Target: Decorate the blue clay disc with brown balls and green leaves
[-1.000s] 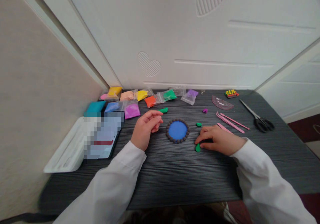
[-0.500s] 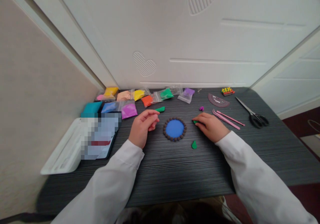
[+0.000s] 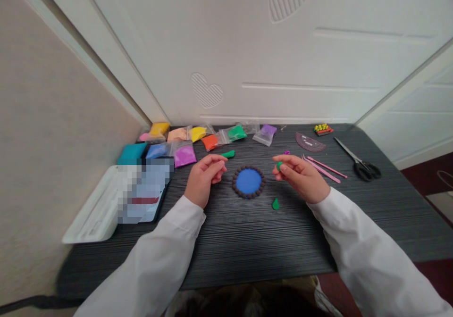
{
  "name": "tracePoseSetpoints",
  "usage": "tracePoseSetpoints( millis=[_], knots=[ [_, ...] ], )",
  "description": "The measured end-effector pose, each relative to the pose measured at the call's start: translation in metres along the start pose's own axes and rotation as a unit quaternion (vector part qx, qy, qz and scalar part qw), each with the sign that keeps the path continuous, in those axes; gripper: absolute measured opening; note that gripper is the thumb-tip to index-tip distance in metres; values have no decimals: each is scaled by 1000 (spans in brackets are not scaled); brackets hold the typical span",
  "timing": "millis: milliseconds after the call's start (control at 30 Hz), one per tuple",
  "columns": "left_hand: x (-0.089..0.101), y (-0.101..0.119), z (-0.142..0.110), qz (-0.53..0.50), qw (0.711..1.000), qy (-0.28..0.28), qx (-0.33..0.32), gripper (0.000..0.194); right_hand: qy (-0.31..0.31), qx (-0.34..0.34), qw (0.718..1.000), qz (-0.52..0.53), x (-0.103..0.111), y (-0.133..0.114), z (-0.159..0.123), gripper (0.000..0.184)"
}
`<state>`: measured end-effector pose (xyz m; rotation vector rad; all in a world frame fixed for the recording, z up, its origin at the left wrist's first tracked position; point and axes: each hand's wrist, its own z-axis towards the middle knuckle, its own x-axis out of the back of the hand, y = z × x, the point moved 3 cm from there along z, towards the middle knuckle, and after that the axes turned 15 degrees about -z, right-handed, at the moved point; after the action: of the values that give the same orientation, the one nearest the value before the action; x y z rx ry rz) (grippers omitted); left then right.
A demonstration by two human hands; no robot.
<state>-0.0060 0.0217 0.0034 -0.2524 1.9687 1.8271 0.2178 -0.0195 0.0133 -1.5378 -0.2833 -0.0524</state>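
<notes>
My right hand (image 3: pixel 300 178) pinches a small green clay piece (image 3: pixel 279 165) between thumb and fingers, raised above the table to the right of a blue clay disc (image 3: pixel 248 181). Small dark-brown clay balls (image 3: pixel 262 190) ring that disc. Below my right hand lies a green teardrop-shaped clay piece (image 3: pixel 275 204). My left hand (image 3: pixel 204 178) is left of the disc, its fingers curled together; anything between them is too small or hidden to make out. Just beyond its fingertips a green clay strip (image 3: pixel 228 154) rests on the table.
Bags of coloured clay, such as the purple one (image 3: pixel 268 132), line the back. At right are pink tools (image 3: pixel 327 172), a protractor (image 3: pixel 310 142), scissors (image 3: pixel 361 166) and a small yellow-and-orange clay model (image 3: pixel 322 129). A white tray (image 3: pixel 92 213) and a tablet (image 3: pixel 148 189) sit at left.
My right hand has lifted off the table and turned, bringing the green clay piece up into view between its fingers. My left hand keeps its pose.
</notes>
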Motion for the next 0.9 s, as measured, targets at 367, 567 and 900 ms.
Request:
tracePoseSetpoints(
  millis=[367, 567, 900],
  knots=[
    [1, -1, 0, 2, 1000, -1, -6, 13, 54, 2, 991, 126, 4, -5, 1, 20],
    [0, 0, -1, 3, 1000, 6, -6, 14, 40, -48, 996, 64, 5, -4, 0, 18],
    [-3, 2, -1, 331, 936, -7, -121, 20, 90, -6, 993, -78, 8, 0, 2, 22]
  ],
)
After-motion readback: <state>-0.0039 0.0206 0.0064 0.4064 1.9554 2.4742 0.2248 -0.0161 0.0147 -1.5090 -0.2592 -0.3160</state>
